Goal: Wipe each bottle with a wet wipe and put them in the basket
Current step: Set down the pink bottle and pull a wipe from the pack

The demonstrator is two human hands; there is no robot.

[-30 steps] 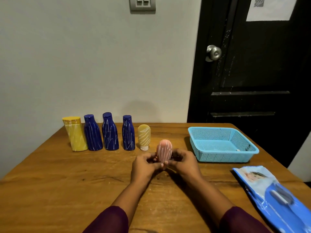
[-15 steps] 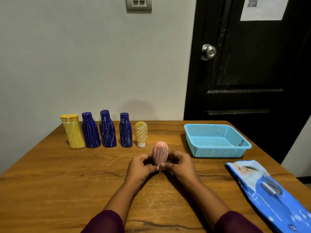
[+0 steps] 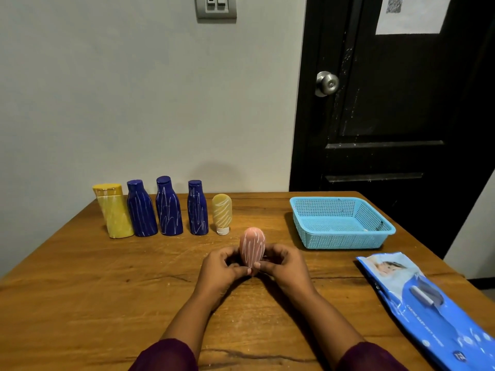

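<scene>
A small pink bottle scribbled with white lines stands upright at the table's middle. My left hand and my right hand both grip its lower part, hiding its cap. Behind it, in a row along the wall, stand a yellow bottle, three dark blue bottles and a small tan bottle on its white cap, all marked with white scribbles. A light blue mesh basket sits to the right with nothing in it. A blue wet wipe pack lies flat at the right front.
The wooden table ends at a grey wall behind the bottles. A black door with a metal knob stands behind the basket. The table's right edge runs just past the wipe pack.
The view has shifted slightly. Both hands keep hold of the pink bottle, which stays at about the same spot on the table.
</scene>
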